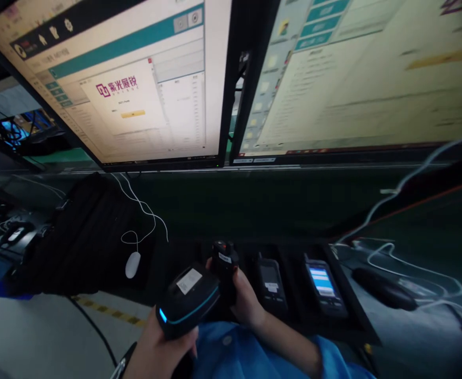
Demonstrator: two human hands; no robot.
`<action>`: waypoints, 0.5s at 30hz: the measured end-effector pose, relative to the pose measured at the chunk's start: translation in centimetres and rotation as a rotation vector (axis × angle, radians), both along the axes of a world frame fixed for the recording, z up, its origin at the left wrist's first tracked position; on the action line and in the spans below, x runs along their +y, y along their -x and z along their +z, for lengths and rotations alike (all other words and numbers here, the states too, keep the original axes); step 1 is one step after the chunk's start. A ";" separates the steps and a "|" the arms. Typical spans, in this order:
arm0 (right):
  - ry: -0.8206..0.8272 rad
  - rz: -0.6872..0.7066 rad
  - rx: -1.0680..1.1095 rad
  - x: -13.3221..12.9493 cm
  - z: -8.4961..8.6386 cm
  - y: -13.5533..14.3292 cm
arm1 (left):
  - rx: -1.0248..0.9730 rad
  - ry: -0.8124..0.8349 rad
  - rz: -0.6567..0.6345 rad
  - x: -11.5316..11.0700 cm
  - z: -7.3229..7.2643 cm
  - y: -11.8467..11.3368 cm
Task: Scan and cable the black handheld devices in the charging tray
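My left hand (158, 345) is wrapped round the handle of a black barcode scanner (193, 302). A blue light strip runs along the scanner's side, and a white label sits on its head. My right hand (250, 302) grips a black handheld radio (225, 276), held upright with its labelled top end facing up. The scanner head is close beside the radio; whether they touch I cannot tell. In the black tray just right of my right hand lie a handheld radio with a dark screen (271, 276) and one with a lit blue and white screen (321, 279).
Two monitors (136, 126) (357, 105) stand across the back. Left of the tray (359, 323) lies a white mouse (132, 264) with its cable. To the right, a dark elongated object (384, 288) rests among white cables (432, 273). Black cloth-like material (84, 231) is at left.
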State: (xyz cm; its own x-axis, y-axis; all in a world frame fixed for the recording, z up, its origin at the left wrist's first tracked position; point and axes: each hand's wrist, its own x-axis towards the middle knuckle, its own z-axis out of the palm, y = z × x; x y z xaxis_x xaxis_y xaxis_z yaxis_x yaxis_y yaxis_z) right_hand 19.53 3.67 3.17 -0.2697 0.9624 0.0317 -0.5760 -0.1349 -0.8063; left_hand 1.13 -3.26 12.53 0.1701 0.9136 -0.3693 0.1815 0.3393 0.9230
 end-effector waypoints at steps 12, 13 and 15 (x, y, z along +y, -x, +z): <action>-0.130 -0.055 -0.091 0.6 0.8 -0.3 | -0.090 -0.013 0.122 0.8 1.9 -2.1; -0.131 -0.056 -0.088 0.6 0.8 -0.4 | -0.083 -0.011 0.113 0.9 2.0 -2.1; -0.127 -0.066 -0.089 0.7 0.5 -0.4 | -0.076 -0.007 0.096 0.9 1.9 -2.0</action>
